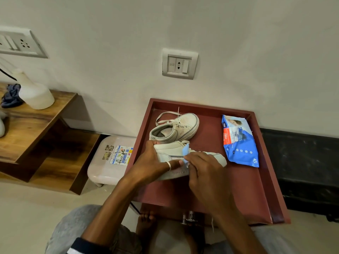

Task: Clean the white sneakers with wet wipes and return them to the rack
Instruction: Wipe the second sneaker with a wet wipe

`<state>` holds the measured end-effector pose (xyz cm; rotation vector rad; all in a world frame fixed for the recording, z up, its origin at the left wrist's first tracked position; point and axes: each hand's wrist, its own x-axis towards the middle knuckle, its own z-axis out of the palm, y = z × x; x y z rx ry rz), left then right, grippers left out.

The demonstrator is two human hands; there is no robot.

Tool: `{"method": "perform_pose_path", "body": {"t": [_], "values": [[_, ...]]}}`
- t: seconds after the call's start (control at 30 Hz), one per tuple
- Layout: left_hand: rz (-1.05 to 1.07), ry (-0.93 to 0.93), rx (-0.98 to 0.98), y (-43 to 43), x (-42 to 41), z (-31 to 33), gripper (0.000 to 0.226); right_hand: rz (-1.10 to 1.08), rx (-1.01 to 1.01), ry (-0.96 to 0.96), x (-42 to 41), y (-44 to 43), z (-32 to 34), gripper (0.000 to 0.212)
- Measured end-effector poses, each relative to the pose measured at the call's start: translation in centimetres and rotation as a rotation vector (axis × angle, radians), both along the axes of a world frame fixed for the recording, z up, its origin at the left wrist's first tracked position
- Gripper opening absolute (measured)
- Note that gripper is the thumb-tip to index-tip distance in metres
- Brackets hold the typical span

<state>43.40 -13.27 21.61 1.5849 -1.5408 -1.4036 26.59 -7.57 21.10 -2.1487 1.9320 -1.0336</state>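
Head view: near sneaker (pixel 217 158) on tray (pixel 238 189), wipes pack (pixel 239 142) beside rim (pixel 263 147).

Held sneaker (pixel 217 158) in left grip (pixel 152 162): off-white, grey stripe along side. Wipe (pixel 185 151) at right grip (pixel 207 175): pale blue. Second sneaker (pixel 181 128), beyond the grips: off-white, grey sole line. Pack (pixel 238 142), right of them: blue, white dots, orange-red band. Tabletop (pixel 238 189) beneath: maroon.

maroon rimmed tabletop (pixel 256 189); on it sneaker (pixel 176 128), wipes pack (pixel 240 142) at right
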Motion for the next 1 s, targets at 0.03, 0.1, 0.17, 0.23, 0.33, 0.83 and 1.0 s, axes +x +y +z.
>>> {"method": "perform_pose_path", "body": {"t": [0.03, 0.1, 0.17, 0.23, 0.33, 0.83, 1.0], "values": [[-0.006, 0.005, 0.003, 0.0, 0.0, -0.1, 0.077, -0.017, -0.004, 0.005, -0.6, -0.2, 0.1, 0.016], [-0.017, -0.005, -0.007, 0.0, 0.1, -0.2, 0.080, -0.070, -0.015, 0.030, -1.9, -0.4, 0.1, 0.014], [-0.015, -0.031, -0.030, -0.1, 0.0, -0.2, 0.079, -0.093, -0.022, 0.038, -2.5, -0.5, 0.0, 0.012], [0.013, -0.042, -0.044, -0.1, -0.3, -0.3, 0.076, -0.076, -0.031, 0.041, -2.1, -0.3, -0.2, 0.012], [0.062, -0.049, -0.046, -0.1, -0.6, -0.6, 0.077, -0.024, -0.038, 0.047, -0.3, 0.1, -0.1, 0.014], [0.144, -0.066, 0.003, -0.3, -0.7, -0.9, 0.062, 0.013, -0.005, 0.012, 0.5, 0.1, -0.2, 0.018], [0.101, -0.083, 0.002, -0.3, -0.6, -0.7, 0.061, -0.092, 0.021, 0.035, -1.1, -0.5, -0.6, 0.016]]}}
